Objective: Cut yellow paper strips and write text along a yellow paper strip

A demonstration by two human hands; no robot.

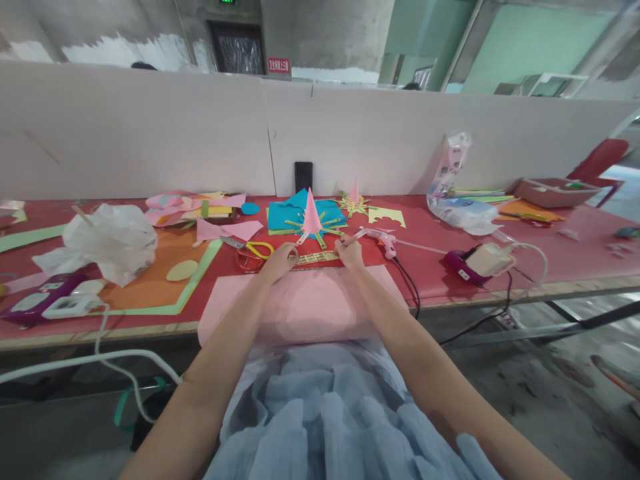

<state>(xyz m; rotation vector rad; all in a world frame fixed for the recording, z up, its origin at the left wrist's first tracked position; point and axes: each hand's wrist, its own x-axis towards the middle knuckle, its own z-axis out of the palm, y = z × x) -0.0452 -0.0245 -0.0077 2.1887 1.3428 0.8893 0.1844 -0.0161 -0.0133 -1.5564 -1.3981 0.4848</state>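
Observation:
A yellow patterned paper strip (319, 258) lies across the red tabletop in front of me. My left hand (280, 263) is closed with its fingertips at the strip's left end. At the other end, my right hand (351, 254) touches the strip while its fingers close round a slim pen-like stick (356, 236). Just beyond stands a pink paper cone (311, 217) with yellow-green strips spreading from its base. Scissors (259, 249) with yellow handles lie left of my left hand. A pink glue gun (387, 244) rests right of my right hand.
Pink paper (310, 303) covers the table edge before me. Blue sheets (280, 217) lie behind the cone, near a second pink cone (355, 193). Power strips sit left (37, 301) and right (463, 265), with trailing cables. A white partition (200, 133) closes the back.

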